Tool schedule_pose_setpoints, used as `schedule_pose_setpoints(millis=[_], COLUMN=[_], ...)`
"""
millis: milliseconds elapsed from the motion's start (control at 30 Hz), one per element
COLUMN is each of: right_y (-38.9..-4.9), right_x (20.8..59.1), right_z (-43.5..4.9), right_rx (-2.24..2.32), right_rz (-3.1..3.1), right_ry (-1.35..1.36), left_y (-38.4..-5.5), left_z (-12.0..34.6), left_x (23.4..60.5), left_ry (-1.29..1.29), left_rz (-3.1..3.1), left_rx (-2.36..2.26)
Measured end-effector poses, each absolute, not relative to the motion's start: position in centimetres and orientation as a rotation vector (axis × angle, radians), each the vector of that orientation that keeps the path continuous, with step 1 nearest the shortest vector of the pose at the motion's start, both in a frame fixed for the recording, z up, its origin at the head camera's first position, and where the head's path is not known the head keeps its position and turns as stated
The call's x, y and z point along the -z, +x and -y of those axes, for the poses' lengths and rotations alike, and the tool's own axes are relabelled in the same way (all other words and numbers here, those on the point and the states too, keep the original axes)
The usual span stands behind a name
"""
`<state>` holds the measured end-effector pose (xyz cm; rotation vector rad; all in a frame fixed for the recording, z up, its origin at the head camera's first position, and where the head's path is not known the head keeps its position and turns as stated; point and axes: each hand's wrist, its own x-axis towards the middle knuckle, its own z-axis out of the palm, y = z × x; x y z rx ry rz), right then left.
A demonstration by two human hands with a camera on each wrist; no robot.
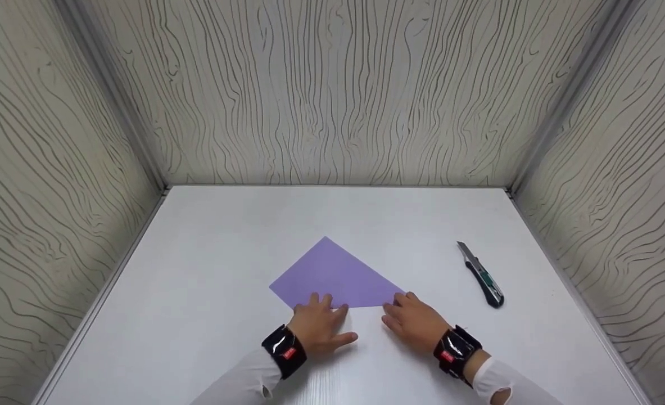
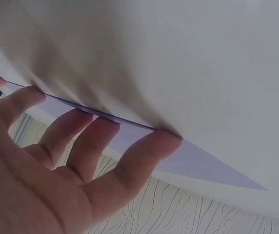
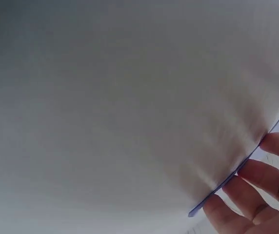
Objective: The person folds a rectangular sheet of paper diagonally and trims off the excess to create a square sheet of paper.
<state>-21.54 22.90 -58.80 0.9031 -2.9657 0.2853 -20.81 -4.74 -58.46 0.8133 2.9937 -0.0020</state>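
A folded sheet of purple paper (image 1: 332,273) lies flat on the white table, one point facing away from me and a straight edge along the near side. My left hand (image 1: 318,326) is spread over the near-left part of that edge, fingertips pressing on the paper and thumb out to the right. At the right corner, my right hand (image 1: 416,323) presses with its fingertips along the same edge. In the left wrist view, fingers (image 2: 147,151) line the thin purple edge. The right wrist view shows fingers (image 3: 256,178) lined up along the edge near its pointed end.
To the right of the paper lies a utility knife (image 1: 483,277) with a black and green handle, its blade end pointing away. The white table (image 1: 225,225) is bounded by wood-grain-patterned panels (image 1: 332,101) at the back and both sides.
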Motion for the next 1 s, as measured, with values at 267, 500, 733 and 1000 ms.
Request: schedule_pose_setpoints(millis=[267, 500, 733, 1000], right_y=[-21.72, -21.38, -21.25, -21.26], right_x=[58.73, 58.69, 58.78, 58.65], right_z=[-23.79, -23.93, -23.57, -23.53], right_rx=[-0.314, -0.221, -0.17, -0.174], right_rz=[2.933, 2.924, 2.913, 2.927], right_ry=[0.938, 0.836, 0.844, 0.847], left_y=[-20.91, -20.72, -20.54, -21.32], left_z=[5.06, 5.07, 4.96, 5.0], left_x=[58.32, 57.97, 58.03, 58.33], left_ry=[0.815, 0.805, 0.783, 0.703], left_rz=[-2.999, -2.979, -2.964, -2.957], left_rx=[-0.077, -0.101, -0.125, -0.376])
